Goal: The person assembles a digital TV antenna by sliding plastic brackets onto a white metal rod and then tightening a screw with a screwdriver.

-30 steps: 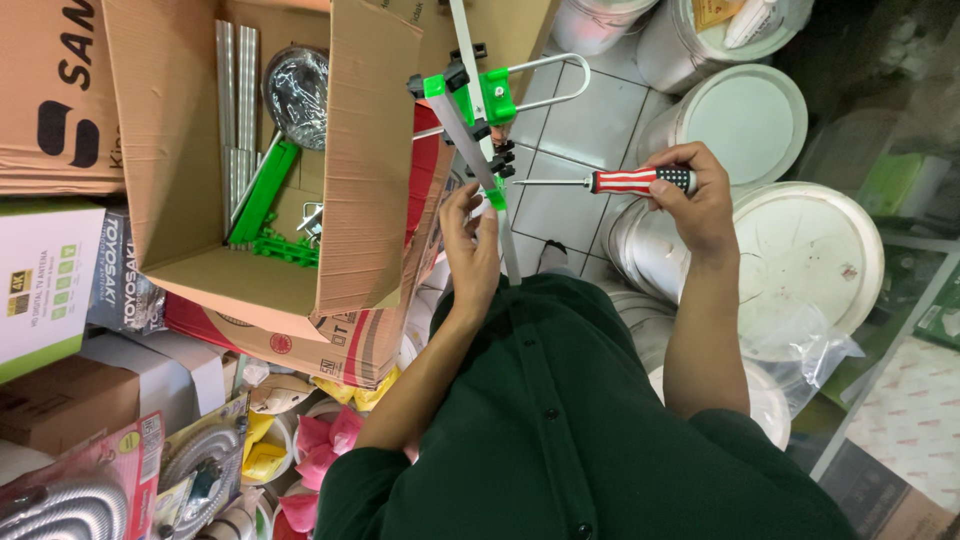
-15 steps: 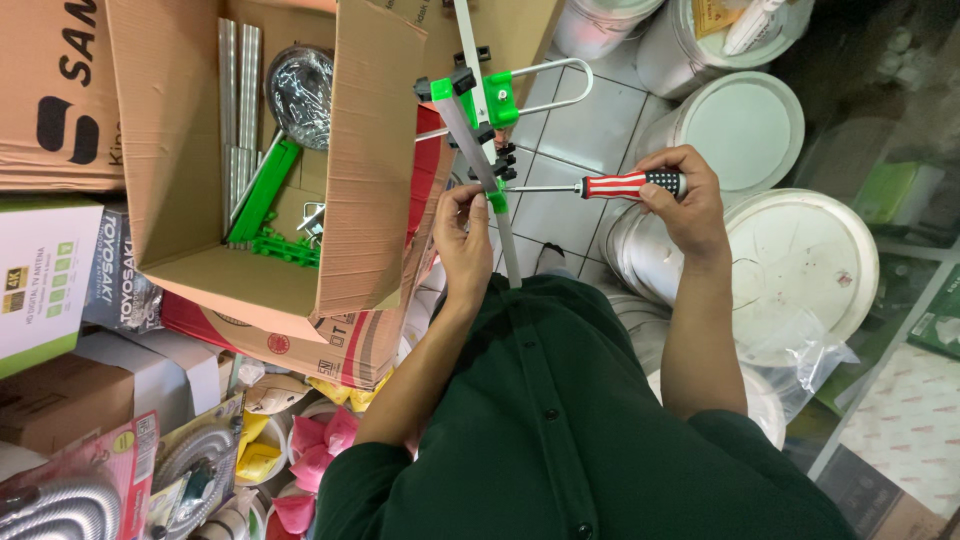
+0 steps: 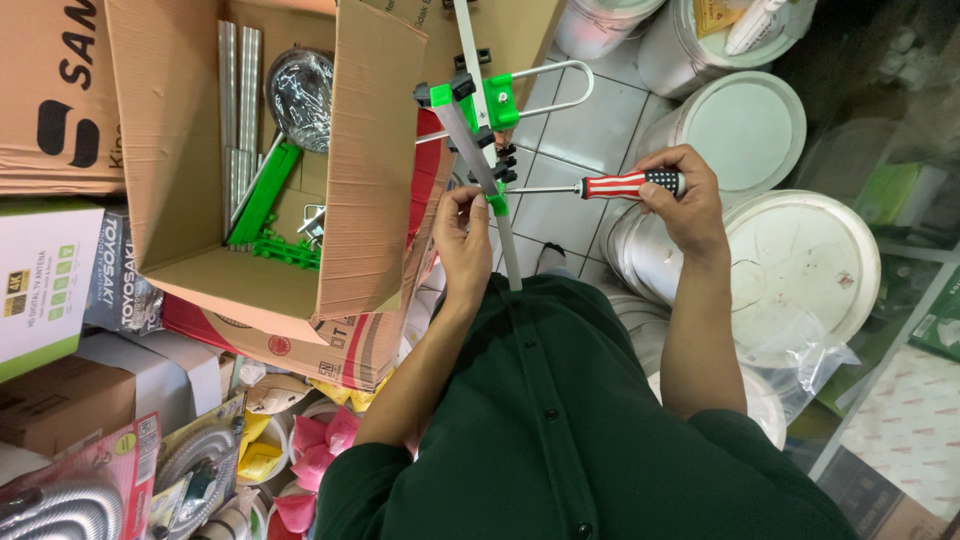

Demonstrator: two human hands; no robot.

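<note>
A metal antenna boom (image 3: 478, 150) with green plastic clamps (image 3: 497, 100) was held upright over the tiled floor (image 3: 570, 130), gripped at its lower part by the left hand (image 3: 464, 240). A screwdriver (image 3: 600, 186) with a striped red-and-white handle was grasped in the right hand (image 3: 685, 200), its tip apparently set against the boom. An open brown cardboard box (image 3: 375, 150) stood just left, white lidded buckets (image 3: 800, 265) right.

matt cardboard box (image 3: 370, 170), glossy plastic buckets (image 3: 800, 260)

Pale tiled floor (image 3: 590, 125), white lidded buckets (image 3: 800, 265) standing on it, open cardboard box (image 3: 370, 150) alongside
</note>
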